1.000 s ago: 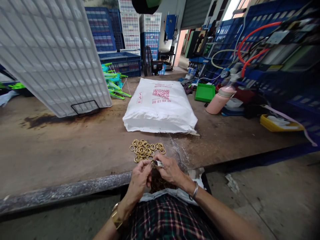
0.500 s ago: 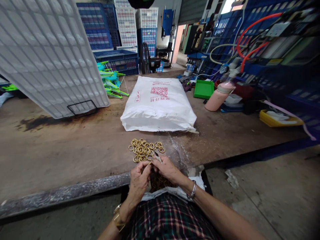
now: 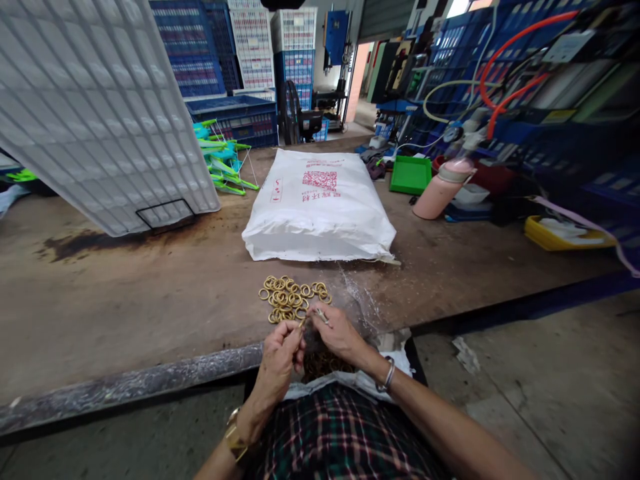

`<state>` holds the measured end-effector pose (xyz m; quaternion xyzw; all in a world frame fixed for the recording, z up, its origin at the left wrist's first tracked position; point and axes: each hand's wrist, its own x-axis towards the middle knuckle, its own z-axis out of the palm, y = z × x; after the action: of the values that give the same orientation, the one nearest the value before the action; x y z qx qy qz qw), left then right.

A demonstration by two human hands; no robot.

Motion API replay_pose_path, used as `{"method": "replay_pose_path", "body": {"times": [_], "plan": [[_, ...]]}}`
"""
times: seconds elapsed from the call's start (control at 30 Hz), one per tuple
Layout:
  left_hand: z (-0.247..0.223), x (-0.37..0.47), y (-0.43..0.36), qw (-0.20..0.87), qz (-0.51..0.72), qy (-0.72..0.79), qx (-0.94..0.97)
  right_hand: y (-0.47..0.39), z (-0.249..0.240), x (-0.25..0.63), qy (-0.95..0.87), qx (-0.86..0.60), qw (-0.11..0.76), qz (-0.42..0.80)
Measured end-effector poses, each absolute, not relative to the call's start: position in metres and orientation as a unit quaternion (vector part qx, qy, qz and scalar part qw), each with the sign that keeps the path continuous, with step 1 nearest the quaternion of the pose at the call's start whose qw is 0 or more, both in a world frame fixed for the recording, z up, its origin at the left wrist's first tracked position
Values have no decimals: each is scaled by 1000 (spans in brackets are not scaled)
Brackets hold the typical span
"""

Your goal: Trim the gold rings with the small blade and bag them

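Note:
In the head view my left hand (image 3: pixel 280 357) pinches a brass-coloured ring (image 3: pixel 302 323) between thumb and fingertips, held edge-on. My right hand (image 3: pixel 343 337) is close beside it, closed around a small slim pointed tool (image 3: pixel 323 316) whose exact kind I cannot make out. The right fingertips are close to the ring; whether they touch it is unclear. Just beyond my hands, a loose pile of brass-coloured rings (image 3: pixel 283 299) lies on the worktable (image 3: pixel 200 293). Below my hands, a white sack (image 3: pixel 345 381) in my lap holds many darker small pieces (image 3: pixel 325 364), partly hidden.
A full white printed sack (image 3: pixel 320 207) lies behind the ring pile. To the left leans a large white ribbed tray (image 3: pixel 115 120), beside green plastic parts (image 3: pixel 225 163). On the right are a green tray (image 3: pixel 410 175), a pink bottle (image 3: pixel 440 192) and a yellow tray (image 3: pixel 565 235).
My hands have drawn slightly apart, and the ring shows more clearly in the left fingertips. The tool in my right hand has turned. The ring pile looks the same.

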<state>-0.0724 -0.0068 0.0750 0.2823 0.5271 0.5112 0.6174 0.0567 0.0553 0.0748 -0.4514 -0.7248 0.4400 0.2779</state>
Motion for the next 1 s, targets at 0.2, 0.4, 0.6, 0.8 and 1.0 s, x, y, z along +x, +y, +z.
{"method": "replay_pose_path", "body": {"times": [0.2, 0.4, 0.6, 0.8, 1.0], "plan": [[71, -74, -5, 588, 512, 541, 315, 50, 68, 62, -851, -393, 181, 299], [72, -75, -9, 554, 490, 565, 367, 48, 69, 58, -868, -414, 102, 253], [92, -66, -19, 622, 476, 516, 347, 61, 71, 68, -845, -495, 52, 196], [87, -62, -20, 739, 476, 431, 203, 84, 70, 82, -773, -606, 135, 135], [80, -60, -18, 752, 463, 440, 160, 90, 73, 79, -780, -605, 106, 117]]}}
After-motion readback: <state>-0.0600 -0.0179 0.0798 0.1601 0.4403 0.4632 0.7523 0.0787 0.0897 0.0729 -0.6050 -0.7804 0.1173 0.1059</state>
